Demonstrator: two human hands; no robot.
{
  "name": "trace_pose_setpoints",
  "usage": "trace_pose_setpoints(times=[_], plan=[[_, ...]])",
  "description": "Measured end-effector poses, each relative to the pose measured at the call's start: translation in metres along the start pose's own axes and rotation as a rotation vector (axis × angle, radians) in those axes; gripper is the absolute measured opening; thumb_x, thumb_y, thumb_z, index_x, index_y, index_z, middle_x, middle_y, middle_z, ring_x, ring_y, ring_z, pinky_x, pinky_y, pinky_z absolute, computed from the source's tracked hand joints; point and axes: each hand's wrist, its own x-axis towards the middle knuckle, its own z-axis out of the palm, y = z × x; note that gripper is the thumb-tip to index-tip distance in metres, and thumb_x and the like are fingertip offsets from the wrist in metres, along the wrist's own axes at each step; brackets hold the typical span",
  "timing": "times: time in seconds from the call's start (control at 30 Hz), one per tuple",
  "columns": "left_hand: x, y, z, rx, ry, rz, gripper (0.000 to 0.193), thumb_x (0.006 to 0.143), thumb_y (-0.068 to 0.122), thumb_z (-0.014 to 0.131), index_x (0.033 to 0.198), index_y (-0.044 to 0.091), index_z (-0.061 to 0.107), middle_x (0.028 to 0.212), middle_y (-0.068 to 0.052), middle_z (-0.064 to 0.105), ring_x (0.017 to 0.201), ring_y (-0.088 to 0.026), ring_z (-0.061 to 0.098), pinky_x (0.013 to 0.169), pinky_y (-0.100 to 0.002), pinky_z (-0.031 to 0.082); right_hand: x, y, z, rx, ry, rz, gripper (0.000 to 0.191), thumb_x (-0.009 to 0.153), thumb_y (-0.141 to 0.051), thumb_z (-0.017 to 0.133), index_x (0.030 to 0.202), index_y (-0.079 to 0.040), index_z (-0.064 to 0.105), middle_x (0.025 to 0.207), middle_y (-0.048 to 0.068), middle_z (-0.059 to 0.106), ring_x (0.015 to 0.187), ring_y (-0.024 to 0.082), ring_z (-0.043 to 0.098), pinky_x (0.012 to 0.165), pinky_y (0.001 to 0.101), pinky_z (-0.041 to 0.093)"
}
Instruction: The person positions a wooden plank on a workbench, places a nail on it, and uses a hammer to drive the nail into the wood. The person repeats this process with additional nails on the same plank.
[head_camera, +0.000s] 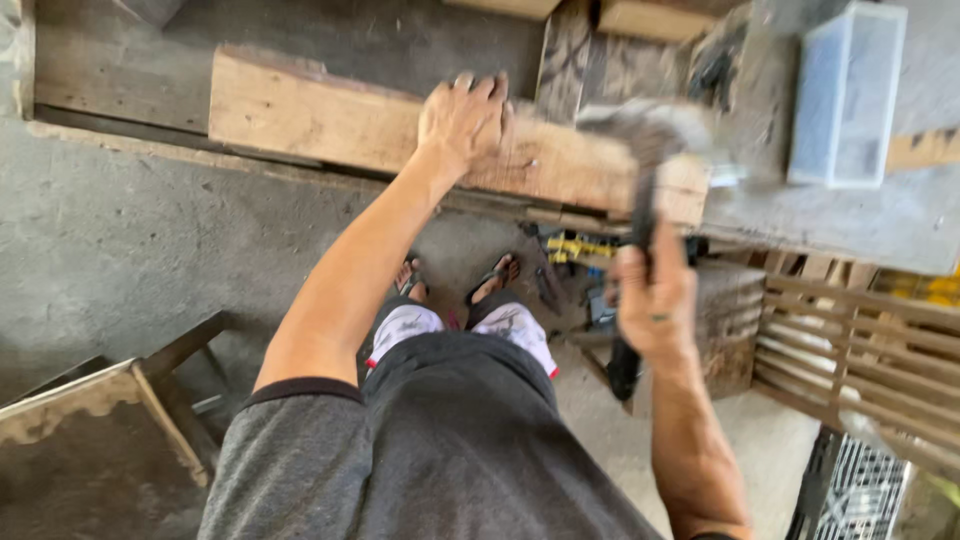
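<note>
The left hand lies flat, fingers spread, pressing the wooden block onto the surface. The right hand grips the hammer by its dark handle, its blurred head raised just right of the left hand (uncomfortably near). A glancing blow could catch those fingers or kick the block sideways.

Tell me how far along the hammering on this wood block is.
Done: the wood block lies on the workbench. In hand: the left hand presses it down while the right hand holds a raised, blurred hammer. Left: no nail shows, so progress can't be judged.
</note>
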Motion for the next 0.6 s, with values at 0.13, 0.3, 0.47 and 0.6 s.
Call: trace_pose_setpoints(times=[0.13,0.3,0.47,0.6], plan=[[0.015,0.004,-0.015,-0.123,-0.121,-0.055,0.061,0.106,0.038,0.027,0.151,0.0,0.041,0.127,-0.017,0.063,0.113,-0.032,0.06,0.081,-0.045,0.053,-0.019,-0.006,-0.028,0.336,0.282,-0.602,0.046,0.116,-0.033,0.048,0.155,-0.01,0.037,0.079,0.009,0.065,0.055,0.013,0.061,0.053,0.028,0.05],[0.02,0.008,-0.017,-0.141,-0.123,-0.039,0.06,0.105,0.037,0.028,0.149,-0.001,0.042,0.126,-0.018,0.063,0.109,-0.032,0.061,0.081,-0.046,0.053,-0.004,0.003,0.015,-0.596,0.377,-0.629,0.017,0.116,-0.029,0.047,0.126,-0.029,0.033,0.08,0.003,0.059,0.073,0.02,0.065,0.089,0.0589,0.05],[0.008,0.008,-0.011,-0.151,0.094,-0.033,0.058,0.099,0.033,0.037,0.149,0.005,0.046,0.131,-0.01,0.065,0.121,-0.031,0.059,0.089,-0.048,0.052,-0.017,0.007,-0.007,-0.073,0.027,-0.085,0.049,0.107,-0.019,0.053,0.15,0.0,0.041,0.073,0.009,0.062,0.056,0.016,0.061,0.046,0.0339,0.051],[0.012,0.007,-0.022,-0.138,-0.097,-0.066,0.061,0.103,0.037,0.032,0.151,0.001,0.041,0.129,-0.017,0.062,0.115,-0.032,0.059,0.087,-0.049,0.052,-0.036,0.009,-0.023,0.296,0.295,-0.399,0.047,0.115,-0.027,0.049,0.157,-0.011,0.036,0.077,0.009,0.065,0.055,0.016,0.062,0.053,0.0321,0.052]])
